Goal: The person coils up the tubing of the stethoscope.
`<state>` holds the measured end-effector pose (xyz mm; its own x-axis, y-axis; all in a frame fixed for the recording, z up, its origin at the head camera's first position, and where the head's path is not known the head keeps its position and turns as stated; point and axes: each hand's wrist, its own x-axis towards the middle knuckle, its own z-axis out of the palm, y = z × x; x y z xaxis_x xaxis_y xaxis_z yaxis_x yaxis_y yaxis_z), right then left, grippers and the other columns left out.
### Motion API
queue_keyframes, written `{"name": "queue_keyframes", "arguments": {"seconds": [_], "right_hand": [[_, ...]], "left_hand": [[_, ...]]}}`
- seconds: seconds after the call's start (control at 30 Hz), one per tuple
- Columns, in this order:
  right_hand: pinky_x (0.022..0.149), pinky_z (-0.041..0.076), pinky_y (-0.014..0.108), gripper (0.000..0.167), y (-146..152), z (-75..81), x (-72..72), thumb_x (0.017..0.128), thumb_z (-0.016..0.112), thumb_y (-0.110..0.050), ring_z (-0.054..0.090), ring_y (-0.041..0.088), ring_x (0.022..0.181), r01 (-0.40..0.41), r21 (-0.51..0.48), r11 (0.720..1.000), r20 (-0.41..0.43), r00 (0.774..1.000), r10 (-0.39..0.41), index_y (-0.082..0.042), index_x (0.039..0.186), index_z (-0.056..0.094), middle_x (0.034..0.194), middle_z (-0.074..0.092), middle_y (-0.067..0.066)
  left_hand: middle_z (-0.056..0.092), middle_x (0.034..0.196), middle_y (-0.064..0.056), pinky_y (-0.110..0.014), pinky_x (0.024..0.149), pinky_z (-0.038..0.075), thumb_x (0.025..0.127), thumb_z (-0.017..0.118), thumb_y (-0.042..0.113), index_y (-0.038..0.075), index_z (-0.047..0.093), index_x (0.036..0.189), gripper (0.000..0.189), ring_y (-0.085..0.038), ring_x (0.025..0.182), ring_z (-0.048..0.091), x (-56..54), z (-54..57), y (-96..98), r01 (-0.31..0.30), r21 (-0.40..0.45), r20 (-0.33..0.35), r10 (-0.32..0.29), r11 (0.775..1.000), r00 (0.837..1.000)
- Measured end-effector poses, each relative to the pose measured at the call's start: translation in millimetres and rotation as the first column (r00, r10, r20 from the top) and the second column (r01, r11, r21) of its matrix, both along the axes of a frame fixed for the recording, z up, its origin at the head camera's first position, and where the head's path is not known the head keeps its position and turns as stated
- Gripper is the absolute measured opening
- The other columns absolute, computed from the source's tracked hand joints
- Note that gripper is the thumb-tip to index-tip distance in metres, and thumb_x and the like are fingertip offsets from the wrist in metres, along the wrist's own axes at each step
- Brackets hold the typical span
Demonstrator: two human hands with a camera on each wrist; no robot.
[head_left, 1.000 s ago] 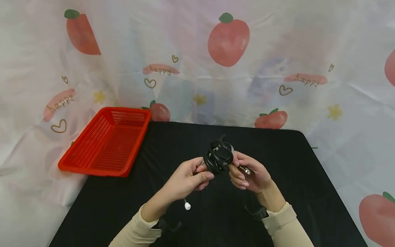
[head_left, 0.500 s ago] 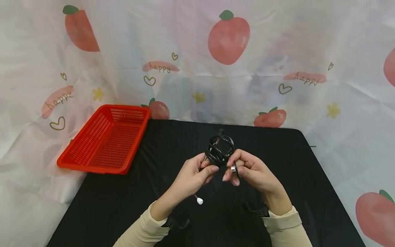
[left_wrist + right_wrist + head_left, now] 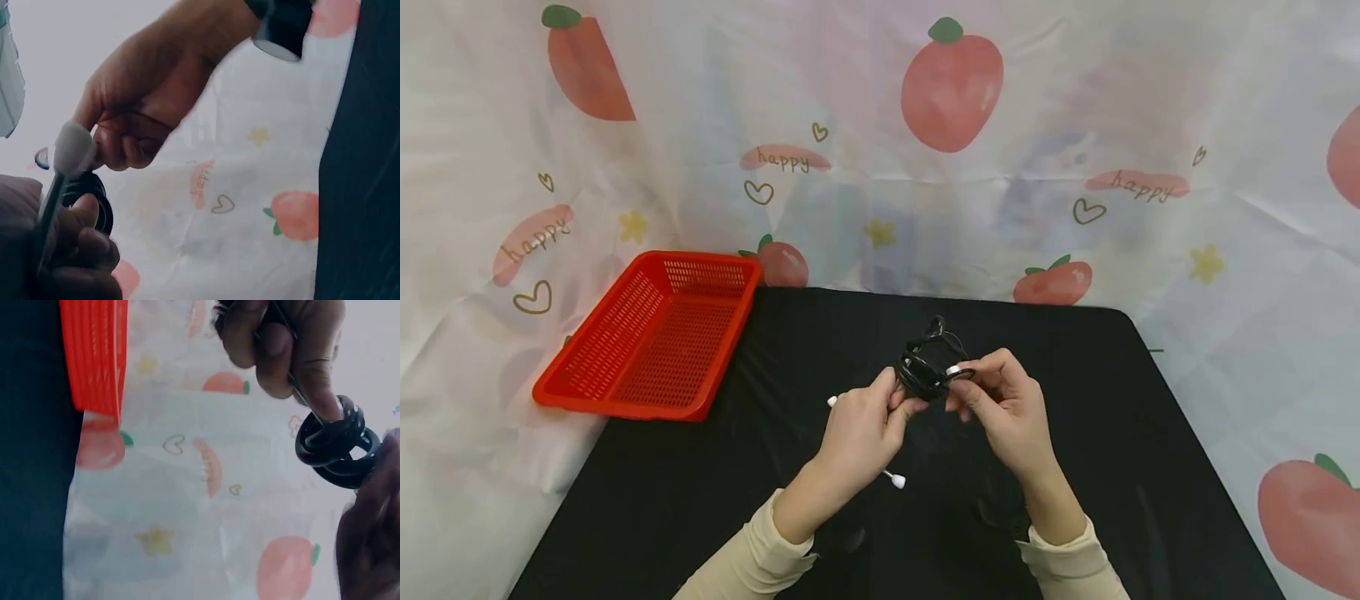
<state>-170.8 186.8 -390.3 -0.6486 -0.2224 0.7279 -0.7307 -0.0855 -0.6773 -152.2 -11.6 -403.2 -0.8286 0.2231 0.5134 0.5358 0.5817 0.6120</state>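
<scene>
Black tabletop (image 3: 700, 500), both hands' fingers pinching coiled black cable (image 3: 925, 375), red basket (image 3: 655, 333) clearest overhead.

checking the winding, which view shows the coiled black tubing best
The right wrist view: the coiled black tubing fills the frame with its loops distinct. The head view shows it small between both hands. The left wrist view shows only a dark edge.

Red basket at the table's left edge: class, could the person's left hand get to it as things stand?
Probably not freely: the left hand grips the coiled black tube; bare tabletop lies before the red basket.
</scene>
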Motion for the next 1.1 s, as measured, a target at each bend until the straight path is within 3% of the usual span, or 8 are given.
{"name": "queue_keyframes", "arguments": {"seconds": [0.1, 0.17, 0.47, 0.57, 0.67, 0.83, 1.0, 1.1], "right_hand": [[0.068, 0.047, 0.019, 0.015, -3, 4.0, 7.0, 0.087, 0.076, 0.005, 0.057, 0.008, 0.079, 0.305, 0.131, 0.943, -0.064, 0.952, -0.298, 0.001, 0.098, 0.067, 0.096, 0.063, 0.004], [0.073, 0.048, 0.018, 0.019, -5, 6.7, 9.8, 0.082, 0.079, 0.010, 0.057, 0.013, 0.089, 0.370, 0.144, 0.918, -0.074, 0.929, -0.362, -0.001, 0.094, 0.069, 0.108, 0.060, 0.010], [0.071, 0.050, 0.015, 0.057, -2, 3.4, 13.0, 0.072, 0.082, 0.019, 0.061, 0.006, 0.077, 0.352, 0.115, 0.929, 0.028, 0.934, -0.357, 0.008, 0.122, 0.055, 0.113, 0.067, 0.002], [0.072, 0.051, 0.014, 0.044, -4, -1.0, 13.0, 0.075, 0.081, 0.015, 0.060, 0.006, 0.079, 0.383, 0.161, 0.909, 0.024, 0.920, -0.392, 0.003, 0.114, 0.065, 0.104, 0.064, 0.003], [0.071, 0.052, 0.016, 0.033, -3, -2.1, 13.8, 0.082, 0.079, 0.011, 0.060, 0.008, 0.078, 0.334, 0.190, 0.923, 0.166, 0.916, -0.365, 0.003, 0.109, 0.062, 0.095, 0.062, 0.000], [0.060, 0.045, 0.021, 0.027, 8, 4.4, 14.6, 0.084, 0.082, 0.004, 0.051, 0.008, 0.066, 0.262, 0.240, 0.935, 0.395, 0.854, -0.340, -0.001, 0.098, 0.059, 0.080, 0.055, -0.005], [0.063, 0.047, 0.017, 0.026, 0, -0.7, 14.0, 0.082, 0.082, 0.008, 0.054, 0.008, 0.068, 0.399, 0.228, 0.888, 0.090, 0.900, -0.427, -0.001, 0.098, 0.064, 0.084, 0.060, 0.003], [0.069, 0.049, 0.015, 0.023, -7, -7.9, 12.2, 0.082, 0.080, 0.008, 0.058, 0.009, 0.072, 0.475, 0.172, 0.863, -0.135, 0.879, -0.457, 0.000, 0.100, 0.068, 0.089, 0.065, 0.007]], "left_hand": [[0.036, 0.056, 0.014, -0.017, 0.043, 0.022, 0.091, 0.080, 0.025, 0.011, 0.055, 0.087, 0.029, -0.001, 0.046, 0.028, 1.0, -0.3, -1.8, -0.079, -0.112, -0.116, 0.066, 0.991, 0.991], [0.040, 0.055, 0.012, -0.017, 0.042, 0.020, 0.091, 0.081, 0.023, 0.011, 0.056, 0.090, 0.028, -0.002, 0.045, 0.027, 2.3, 1.2, -2.9, -0.111, -0.162, -0.182, 0.081, 0.980, 0.980], [0.040, 0.053, 0.011, -0.015, 0.044, 0.015, 0.091, 0.081, 0.021, 0.010, 0.054, 0.087, 0.030, 0.001, 0.045, 0.024, 7.2, -4.9, -6.5, -0.111, -0.295, -0.272, 0.027, 0.949, 0.962], [0.042, 0.054, 0.009, -0.015, 0.044, 0.015, 0.089, 0.083, 0.019, 0.010, 0.054, 0.086, 0.031, 0.000, 0.045, 0.024, 6.8, -7.4, -8.6, -0.126, -0.305, -0.312, 0.025, 0.944, 0.950], [0.045, 0.056, 0.008, -0.016, 0.045, 0.015, 0.088, 0.083, 0.017, 0.010, 0.054, 0.086, 0.030, -0.001, 0.046, 0.026, 4.9, -9.8, -9.6, -0.122, -0.328, -0.334, 0.005, 0.937, 0.943], [0.049, 0.057, 0.008, -0.017, 0.045, 0.017, 0.087, 0.085, 0.017, 0.010, 0.054, 0.087, 0.031, -0.001, 0.046, 0.029, 4.0, -16.8, -9.0, -0.083, -0.346, -0.333, -0.040, 0.935, 0.942], [0.042, 0.053, 0.009, -0.015, 0.044, 0.015, 0.089, 0.083, 0.015, 0.010, 0.054, 0.087, 0.029, 0.000, 0.045, 0.025, 7.0, -20.6, -5.4, -0.086, -0.275, -0.284, 0.005, 0.957, 0.959], [0.039, 0.052, 0.010, -0.013, 0.043, 0.014, 0.090, 0.082, 0.017, 0.010, 0.055, 0.088, 0.028, 0.001, 0.045, 0.025, 8.5, -21.8, -3.0, -0.088, -0.238, -0.228, 0.032, 0.967, 0.973]]}}
